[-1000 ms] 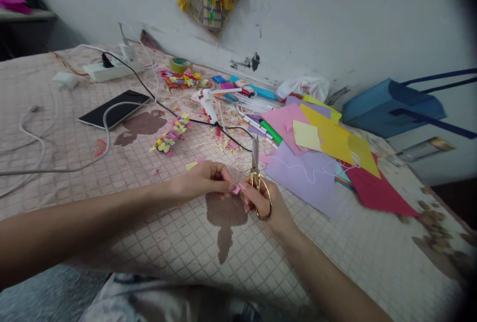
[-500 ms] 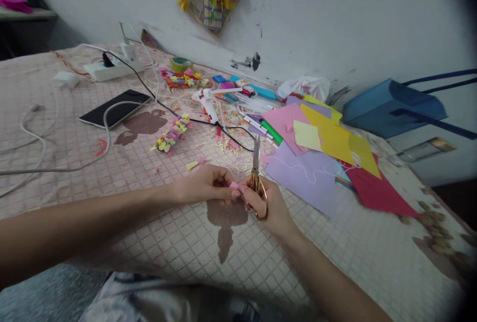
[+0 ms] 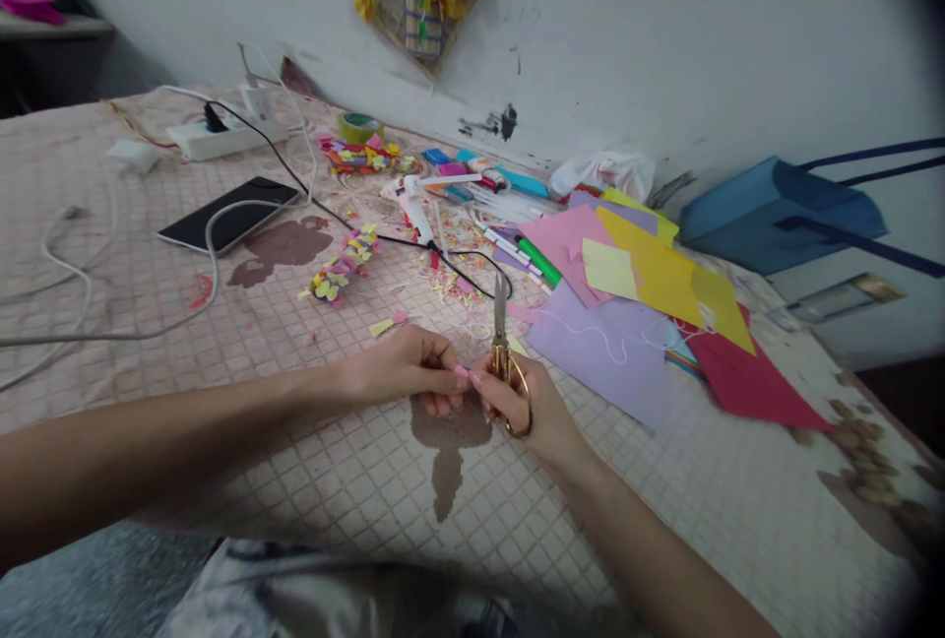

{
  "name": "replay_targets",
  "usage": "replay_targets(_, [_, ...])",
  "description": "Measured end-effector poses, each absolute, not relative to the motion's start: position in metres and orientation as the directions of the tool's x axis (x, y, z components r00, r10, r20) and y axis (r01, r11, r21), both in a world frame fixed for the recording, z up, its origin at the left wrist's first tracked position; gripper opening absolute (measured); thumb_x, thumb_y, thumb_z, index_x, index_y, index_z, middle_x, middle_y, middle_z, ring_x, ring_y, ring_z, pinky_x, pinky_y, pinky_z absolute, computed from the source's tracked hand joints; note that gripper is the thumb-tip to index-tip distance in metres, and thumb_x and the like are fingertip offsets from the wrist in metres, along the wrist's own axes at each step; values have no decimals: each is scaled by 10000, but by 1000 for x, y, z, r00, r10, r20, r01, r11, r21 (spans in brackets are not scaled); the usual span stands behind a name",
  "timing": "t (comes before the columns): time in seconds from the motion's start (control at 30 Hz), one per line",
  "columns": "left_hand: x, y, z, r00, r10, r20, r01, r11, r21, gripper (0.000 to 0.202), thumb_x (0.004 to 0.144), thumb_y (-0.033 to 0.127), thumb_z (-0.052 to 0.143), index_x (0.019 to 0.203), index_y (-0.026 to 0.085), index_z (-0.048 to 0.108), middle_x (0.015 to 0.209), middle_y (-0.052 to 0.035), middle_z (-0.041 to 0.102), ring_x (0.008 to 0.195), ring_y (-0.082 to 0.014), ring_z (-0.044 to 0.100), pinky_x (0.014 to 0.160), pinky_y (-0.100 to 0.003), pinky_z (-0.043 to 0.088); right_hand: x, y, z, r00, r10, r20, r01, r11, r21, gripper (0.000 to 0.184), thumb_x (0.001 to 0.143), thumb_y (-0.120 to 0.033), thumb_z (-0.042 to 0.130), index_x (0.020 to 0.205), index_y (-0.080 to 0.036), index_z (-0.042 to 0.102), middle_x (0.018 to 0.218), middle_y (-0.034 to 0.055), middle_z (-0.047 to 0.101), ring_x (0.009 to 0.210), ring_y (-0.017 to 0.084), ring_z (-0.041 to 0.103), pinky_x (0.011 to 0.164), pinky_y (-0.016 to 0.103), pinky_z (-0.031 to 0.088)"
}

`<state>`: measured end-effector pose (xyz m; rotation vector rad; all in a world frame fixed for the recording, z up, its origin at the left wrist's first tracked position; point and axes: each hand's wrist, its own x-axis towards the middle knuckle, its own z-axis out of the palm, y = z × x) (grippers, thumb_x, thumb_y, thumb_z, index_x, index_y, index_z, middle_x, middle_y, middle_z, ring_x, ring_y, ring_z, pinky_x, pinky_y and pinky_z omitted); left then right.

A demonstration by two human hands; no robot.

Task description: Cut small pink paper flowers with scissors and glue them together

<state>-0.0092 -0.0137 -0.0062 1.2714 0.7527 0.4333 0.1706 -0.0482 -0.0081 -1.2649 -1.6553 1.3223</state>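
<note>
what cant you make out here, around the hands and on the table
All in the head view:
Pink paper scrap: partly hidden by the left hand, so its full shape is unclear.
Scissors: grip partly hidden by the right hand.
Paper pile: lower sheets covered by upper ones.
Magenta item: cut off by the top-left edge, and blurred.

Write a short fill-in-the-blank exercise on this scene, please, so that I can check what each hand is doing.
The right hand holds scissors with ____ handles.
The left hand pinches a small piece of ____ paper.
The smartphone has a ____ cable lying across it.

The missing words, in order: gold, pink, white.
</note>
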Motion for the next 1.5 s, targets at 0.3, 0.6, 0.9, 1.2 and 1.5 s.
replay_targets(0.3, [-10, -10, -6, 698, 666, -264, 117, 258, 959, 242, 765, 350, 589, 757, 108, 584, 729, -37, 680, 571, -90, 621, 544, -196, 489, 171, -48, -8, -315, 947, -68, 234, 8, -972, 178, 818, -283, 511, 690, -159, 518, 510, -45, 474, 460, 79, 431, 456, 194, 341])
replay_targets(0.6, [-8, -10, -8, 674, 679, -291, 101, 306, 947, 320, 774, 429, 554, 759, 109, 574, 726, -53, 685, 565, -103, 621, 537, -214, 485, 175, -44, -17, -296, 954, -49, 171, 2, -985, 143, 804, -242, 516, 685, -162, 518, 512, -50, 477, 446, 73, 438, 446, 188, 343])
replay_targets(0.9, [-9, -9, -9, 685, 677, -269, 140, 240, 961, 269, 737, 376, 614, 751, 108, 589, 718, -41, 681, 564, -97, 619, 530, -198, 485, 176, -46, -15, -326, 942, -78, 233, 0, -972, 150, 819, -276, 499, 740, -158, 546, 513, -45, 481, 444, 78, 426, 441, 195, 334])
replay_targets(1.2, [-8, -11, -6, 668, 693, -271, 175, 208, 962, 262, 745, 368, 603, 708, 113, 553, 650, -25, 658, 536, -93, 604, 509, -192, 471, 176, -47, -13, -358, 929, -91, 222, -10, -975, 153, 806, -291, 515, 750, -153, 555, 528, -36, 484, 463, 84, 442, 450, 198, 350])
replay_targets(1.5, [-9, -9, -8, 691, 672, -265, 122, 252, 960, 317, 769, 423, 566, 794, 108, 597, 773, -62, 686, 611, -108, 629, 591, -224, 496, 175, -47, -13, -323, 944, -67, 195, -3, -981, 155, 798, -286, 517, 704, -163, 530, 514, -43, 478, 446, 83, 437, 445, 198, 348])
